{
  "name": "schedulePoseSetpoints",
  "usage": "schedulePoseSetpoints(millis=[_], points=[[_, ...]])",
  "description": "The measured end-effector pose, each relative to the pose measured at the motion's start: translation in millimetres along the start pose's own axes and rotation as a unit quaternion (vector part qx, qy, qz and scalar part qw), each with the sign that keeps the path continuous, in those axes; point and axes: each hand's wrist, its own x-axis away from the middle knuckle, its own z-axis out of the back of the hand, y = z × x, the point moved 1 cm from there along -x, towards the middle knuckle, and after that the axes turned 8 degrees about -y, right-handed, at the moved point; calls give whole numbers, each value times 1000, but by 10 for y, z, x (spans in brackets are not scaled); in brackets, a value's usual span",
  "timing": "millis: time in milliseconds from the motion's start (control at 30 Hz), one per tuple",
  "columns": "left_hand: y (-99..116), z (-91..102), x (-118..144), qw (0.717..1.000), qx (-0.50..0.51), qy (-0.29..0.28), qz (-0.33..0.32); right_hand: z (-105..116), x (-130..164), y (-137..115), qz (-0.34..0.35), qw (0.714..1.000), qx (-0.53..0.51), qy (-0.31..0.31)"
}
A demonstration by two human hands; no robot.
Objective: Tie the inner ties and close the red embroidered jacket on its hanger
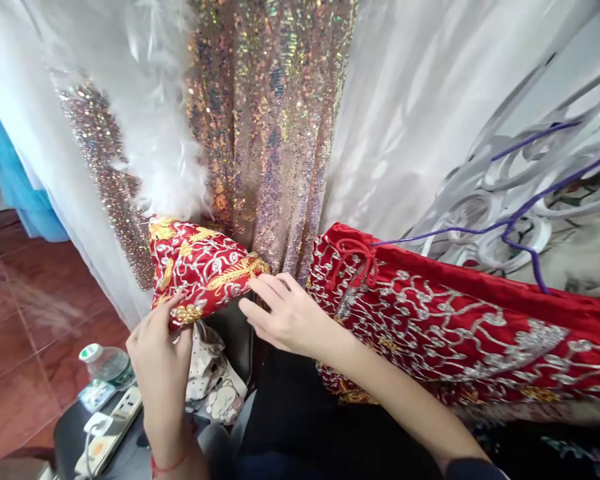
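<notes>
Red-tiled floor beyond embroidered cloth

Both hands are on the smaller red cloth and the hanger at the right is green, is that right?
No, the hanger at the right is purple, as the head view shows. The left hand and right hand are indeed on the smaller red cloth.

No lettering, brand or number can be read. A green-marked label is borne by the clear bottle, but its print is too small and blurred to be made out; the markings on the blue-and-white packet are likewise illegible.
</notes>
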Motion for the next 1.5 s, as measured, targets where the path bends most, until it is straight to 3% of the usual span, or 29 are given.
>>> schedulePoseSetpoints(millis=[67, 133, 233, 300, 400, 533, 667, 800, 933, 1033, 1133, 1200, 1267, 1400, 1500], points=[[93, 93, -96, 998, 14, 47, -42, -55, -221, -75, -16, 999, 3, 36], [261, 174, -205, 992, 17, 82, -91, -74, -427, -80, -51, 998, -12, 28], [497, 265, -334, 986, 20, 77, -147, -51, -638, 33, -103, 994, -42, -17], [562, 316, -371, 988, 29, 52, -145, -14, -680, 153, -140, 989, -50, -13], [490, 376, -371, 994, 27, 38, -99, 43, -617, 325, -197, 978, -62, 22], [243, 389, -405, 997, 11, 72, -19, 105, -460, 489, -267, 959, -80, 57], [178, 349, -606, 995, 60, 71, -41, 238, -296, 634, -337, 936, -62, 79], [532, 348, -950, 983, 59, 122, -128, 426, -105, 834, -441, 894, 23, 74], [1135, 329, -1381, 973, 77, 55, -208, 457, 40, 1132, -462, 882, -83, 45], [1517, 227, -1706, 961, 53, -53, -267, 362, 117, 1318, -410, 891, -195, -31], [1709, 24, -2008, 956, -14, -112, -271, 263, 171, 1374, -382, 914, -116, -71], [1745, -142, -2182, 961, -49, -116, -247, 217, 185, 1364, -386, 920, 7, -63], [1748, -304, -2317, 966, -82, -116, -216, 190, 190, 1351, -415, 904, 81, -64], [1792, -518, -2452, 967, -150, -115, -169, 250, 215, 1317, -478, 869, 25, -127], [1916, -572, -2453, 967, -168, -118, -151, 404, 222, 1215, -428, 890, -67, -144]])
